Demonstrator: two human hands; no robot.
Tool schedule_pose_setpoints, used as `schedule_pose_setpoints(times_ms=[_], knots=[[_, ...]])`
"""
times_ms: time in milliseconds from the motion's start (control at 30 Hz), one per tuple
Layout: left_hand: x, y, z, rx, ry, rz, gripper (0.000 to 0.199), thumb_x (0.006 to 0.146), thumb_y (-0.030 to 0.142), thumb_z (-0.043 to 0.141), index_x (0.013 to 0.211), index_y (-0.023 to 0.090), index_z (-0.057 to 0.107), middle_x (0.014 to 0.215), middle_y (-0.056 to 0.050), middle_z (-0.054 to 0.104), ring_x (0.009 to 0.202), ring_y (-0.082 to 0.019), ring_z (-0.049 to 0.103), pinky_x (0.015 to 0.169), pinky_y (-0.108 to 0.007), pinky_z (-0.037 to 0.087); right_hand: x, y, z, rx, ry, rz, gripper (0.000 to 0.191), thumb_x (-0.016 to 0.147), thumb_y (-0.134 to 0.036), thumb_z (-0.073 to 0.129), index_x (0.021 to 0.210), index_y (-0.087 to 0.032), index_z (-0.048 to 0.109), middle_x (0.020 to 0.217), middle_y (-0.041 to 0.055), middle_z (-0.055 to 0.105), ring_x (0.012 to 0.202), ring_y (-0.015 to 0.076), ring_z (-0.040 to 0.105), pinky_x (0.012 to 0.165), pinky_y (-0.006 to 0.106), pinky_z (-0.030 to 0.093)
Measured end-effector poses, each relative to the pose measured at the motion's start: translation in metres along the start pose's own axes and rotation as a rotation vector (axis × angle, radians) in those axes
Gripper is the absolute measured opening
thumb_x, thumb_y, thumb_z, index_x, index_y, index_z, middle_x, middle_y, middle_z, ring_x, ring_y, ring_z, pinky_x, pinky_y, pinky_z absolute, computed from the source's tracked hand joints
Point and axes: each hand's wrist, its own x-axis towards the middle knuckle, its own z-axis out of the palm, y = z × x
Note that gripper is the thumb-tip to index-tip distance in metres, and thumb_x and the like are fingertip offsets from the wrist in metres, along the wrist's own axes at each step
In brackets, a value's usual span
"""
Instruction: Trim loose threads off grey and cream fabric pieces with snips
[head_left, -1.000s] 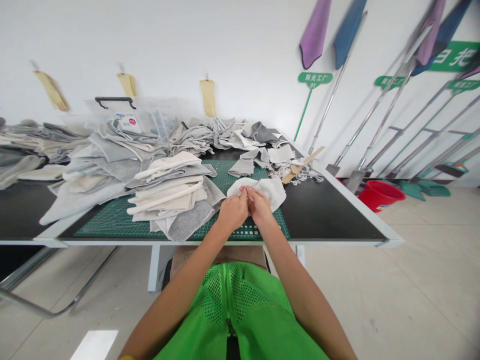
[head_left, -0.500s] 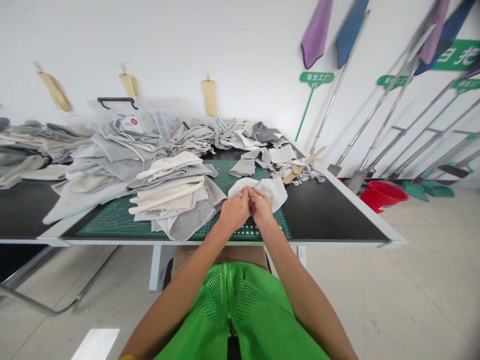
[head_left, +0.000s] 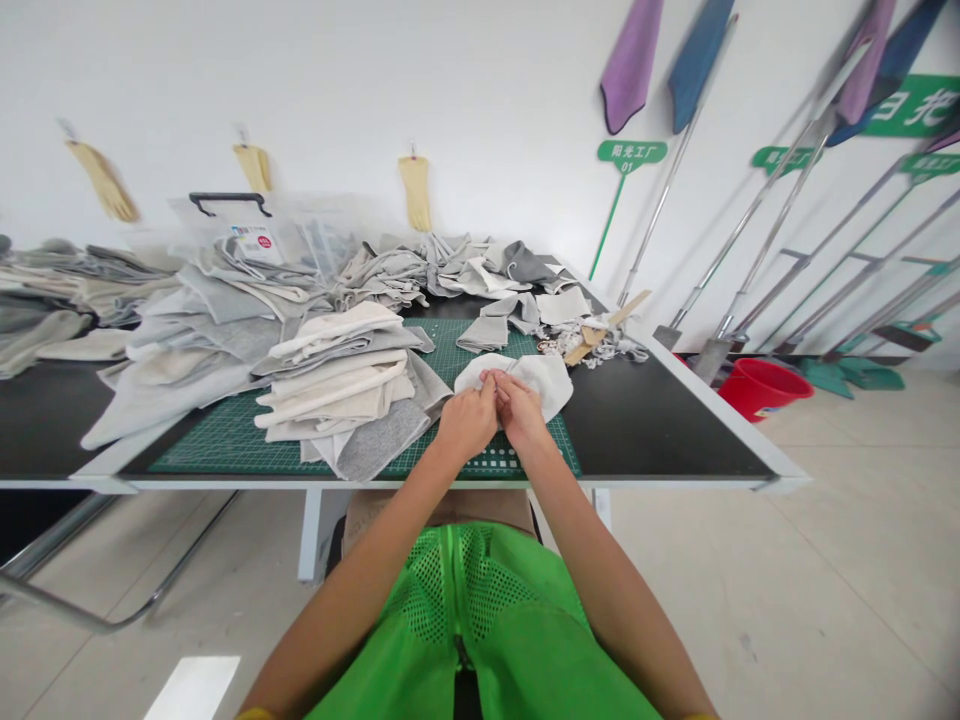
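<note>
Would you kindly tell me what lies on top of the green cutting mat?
On the cutting mat lie a stack of folded cloths, grey pieces near its far edge, and a white cloth at the left hand and right hand. The surface beneath them is covered.

The person wears a bright green vest (head_left: 517, 625) with mesh panels (head_left: 491, 588) and a front zipper (head_left: 460, 652), black showing below. Yellow trim (head_left: 259, 713) edges the sleeves; left hand (head_left: 466, 425) and right hand (head_left: 520, 412) are bare.
</note>
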Motion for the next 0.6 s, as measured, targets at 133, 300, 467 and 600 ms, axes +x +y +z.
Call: schedule_pose_setpoints(times_ms=[133,300,467,600], knots=[[-0.0003,0.0004,-0.0002,-0.012,-0.008,0.001,0.046,0.094,0.025,0.028,0.137,0.011,0.032,0.087,-0.011,0.064,0.081,-0.023,0.063,0.066,-0.030,0.046,-0.0010,0.0003,0.0001,-0.014,0.024,-0.020,0.016,0.059,-0.018,0.077,0.072,-0.014,0.070,0.073,0.0042,0.073,0.063,0.0115,0.064,0.056,0.018,0.052],[0.0000,0.0007,-0.0018,-0.015,-0.013,-0.003,0.047,0.094,0.025,0.029,0.139,0.011,0.030,0.089,-0.012,0.064,0.082,-0.022,0.063,0.067,-0.029,0.046,0.0016,0.0021,-0.0021,-0.021,0.010,-0.020,0.019,0.059,-0.019,0.077,0.076,-0.015,0.070,0.076,0.0038,0.073,0.064,0.0129,0.065,0.055,0.020,0.052],[-0.0002,0.0011,-0.0021,-0.016,-0.017,-0.001,0.047,0.093,0.025,0.029,0.137,0.010,0.032,0.089,-0.012,0.064,0.082,-0.023,0.063,0.067,-0.030,0.046,0.0030,0.0022,-0.0037,-0.060,-0.002,-0.017,0.016,0.062,-0.020,0.076,0.075,-0.014,0.069,0.077,0.0053,0.073,0.067,0.0131,0.066,0.059,0.020,0.052],[-0.0003,0.0015,-0.0017,-0.018,-0.014,-0.002,0.047,0.094,0.025,0.029,0.139,0.012,0.030,0.090,-0.012,0.065,0.082,-0.022,0.063,0.067,-0.030,0.046,0.0028,0.0022,-0.0040,-0.057,0.010,-0.007,0.015,0.062,-0.018,0.074,0.076,-0.014,0.070,0.077,0.0054,0.073,0.067,0.0137,0.066,0.058,0.020,0.052]])
